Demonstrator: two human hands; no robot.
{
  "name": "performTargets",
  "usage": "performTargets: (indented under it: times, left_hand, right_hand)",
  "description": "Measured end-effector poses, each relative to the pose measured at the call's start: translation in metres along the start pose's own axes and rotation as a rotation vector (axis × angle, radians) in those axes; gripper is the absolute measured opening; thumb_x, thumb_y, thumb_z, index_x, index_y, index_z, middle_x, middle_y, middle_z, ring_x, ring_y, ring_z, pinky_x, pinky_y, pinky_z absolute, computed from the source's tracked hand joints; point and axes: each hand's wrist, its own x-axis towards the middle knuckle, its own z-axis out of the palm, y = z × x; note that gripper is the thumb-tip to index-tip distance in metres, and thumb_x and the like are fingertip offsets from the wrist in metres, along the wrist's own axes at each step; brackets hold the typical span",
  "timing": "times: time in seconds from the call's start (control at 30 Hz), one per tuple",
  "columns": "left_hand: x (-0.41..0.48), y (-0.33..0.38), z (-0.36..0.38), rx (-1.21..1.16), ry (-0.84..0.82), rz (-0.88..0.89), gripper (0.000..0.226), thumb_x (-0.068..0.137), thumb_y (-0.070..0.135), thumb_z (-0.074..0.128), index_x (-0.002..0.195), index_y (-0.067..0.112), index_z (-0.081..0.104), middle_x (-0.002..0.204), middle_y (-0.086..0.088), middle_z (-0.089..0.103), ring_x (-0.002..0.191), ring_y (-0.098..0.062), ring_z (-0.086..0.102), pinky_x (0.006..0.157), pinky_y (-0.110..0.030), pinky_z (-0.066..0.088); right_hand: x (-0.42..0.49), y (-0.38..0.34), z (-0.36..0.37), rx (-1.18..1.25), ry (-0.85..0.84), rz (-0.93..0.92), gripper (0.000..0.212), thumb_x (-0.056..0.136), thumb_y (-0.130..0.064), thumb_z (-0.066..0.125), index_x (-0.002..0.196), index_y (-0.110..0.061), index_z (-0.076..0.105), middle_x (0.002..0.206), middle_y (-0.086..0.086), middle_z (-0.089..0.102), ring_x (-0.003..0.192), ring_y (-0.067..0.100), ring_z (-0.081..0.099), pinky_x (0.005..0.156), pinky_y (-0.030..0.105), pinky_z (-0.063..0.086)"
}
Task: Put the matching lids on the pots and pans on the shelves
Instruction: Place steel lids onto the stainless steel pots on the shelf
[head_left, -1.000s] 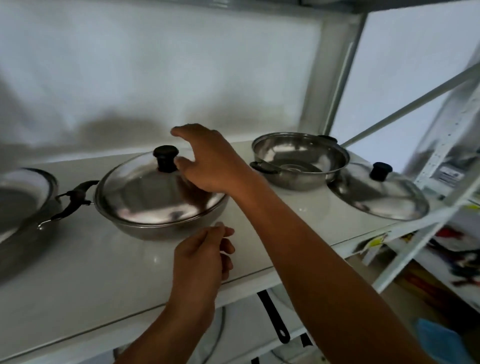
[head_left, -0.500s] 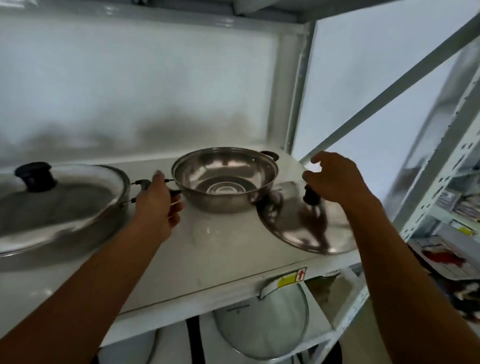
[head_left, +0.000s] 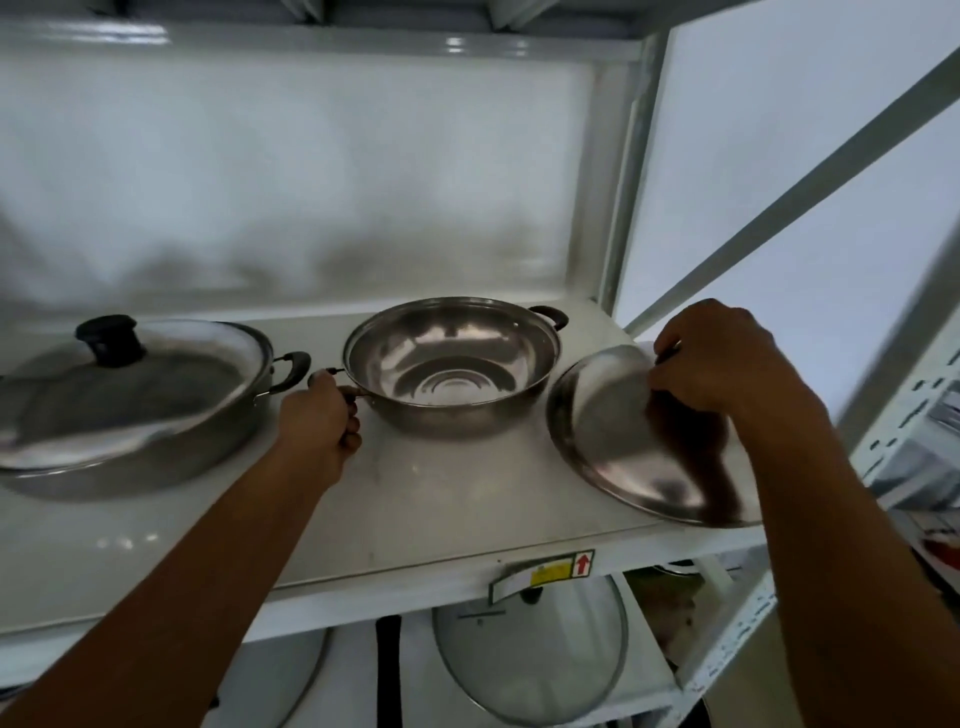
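left hand (head_left: 321, 415), centre-left of the frame: fingers (head_left: 352, 422) curling closed around the near side handle of the open pot (head_left: 451, 364), the handle itself mostly hiding under the hand. right hand (head_left: 719, 358), right of centre: fingers (head_left: 665, 347) bunching together over the middle of the loose steel lid (head_left: 631, 436), pinching at its knob, which is hiding beneath the palm so the exact grip is not showing. loose steel lid: round, shallow-domed, polished metal, sitting tilted at the right end of the shelf (head_left: 415, 514), its far edge lifting and its near edge overhanging the shelf front, lying just beside the open pot, and whether the two rims are touching cannot be told. open pot: round, deep, mirror-bright stainless steel with concentric rings showing in its base, a dark loop handle (head_left: 550, 315) projecting at the far right, standing uncovered in the middle of the shelf. covered pan (head_left: 130, 415), left of the frame: wide, low, brushed steel, wearing a domed metal lid with a black knob (head_left: 110, 339) and showing a black side handle pointing toward the left hand. shelf: smooth, glossy white board in a white metal frame, bearing a yellow-and-red sticker (head_left: 558, 570) on its front edge. lower centre of the frame: a glass lid (head_left: 530, 660) with a metal rim lying on the tier below.
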Motion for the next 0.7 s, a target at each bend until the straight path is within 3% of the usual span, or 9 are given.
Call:
performTargets:
  times: [0.2,0.3,0.47,0.57,0.7]
  left_hand:
    - [-0.009,0.005,-0.013,0.014,-0.025,0.015,0.042,0.101,0.035,0.034,0.067,0.014,0.046,0.055,0.001,0.032,0.03,-0.007,0.024,0.032,-0.013,0.019]
    - [-0.014,0.006,-0.019,0.032,-0.045,0.023,0.043,0.102,0.034,0.034,0.066,0.014,0.045,0.055,0.001,0.032,0.036,-0.008,0.024,0.033,-0.015,0.019]
    - [-0.016,0.009,-0.027,0.066,-0.049,0.041,0.043,0.102,0.033,0.036,0.065,0.013,0.045,0.054,0.0,0.033,0.041,-0.011,0.024,0.035,-0.015,0.02]
    - [-0.013,0.009,-0.027,0.06,-0.06,0.031,0.042,0.102,0.034,0.036,0.066,0.013,0.046,0.055,0.0,0.034,0.04,-0.011,0.024,0.035,-0.017,0.02]
    - [-0.009,0.007,-0.028,0.046,-0.074,0.034,0.043,0.102,0.034,0.037,0.065,0.013,0.045,0.055,0.0,0.033,0.037,-0.01,0.024,0.033,-0.015,0.02]
  right_hand:
    - [-0.021,-0.033,-0.043,0.062,0.124,-0.033,0.026,0.072,-0.008,0.068,0.097,-0.014,0.071,0.102,0.014,0.066,0.098,0.034,0.06,0.08,0.034,0.046]
    - [-0.026,-0.048,-0.056,0.052,0.144,-0.051,0.028,0.073,-0.005,0.067,0.099,-0.014,0.071,0.104,0.013,0.066,0.107,0.034,0.056,0.09,0.038,0.046]
    - [-0.028,-0.061,-0.074,0.008,0.175,-0.13,0.027,0.071,-0.008,0.068,0.097,-0.017,0.07,0.107,0.013,0.064,0.108,0.035,0.055,0.094,0.041,0.046]
    - [-0.021,-0.073,-0.075,0.062,0.19,-0.19,0.027,0.074,-0.013,0.068,0.1,-0.022,0.07,0.115,0.011,0.063,0.11,0.032,0.057,0.092,0.031,0.043]
    - [-0.003,-0.106,-0.043,0.09,0.169,-0.385,0.029,0.079,-0.021,0.068,0.108,-0.02,0.071,0.123,0.008,0.062,0.118,0.029,0.055,0.098,0.029,0.04]
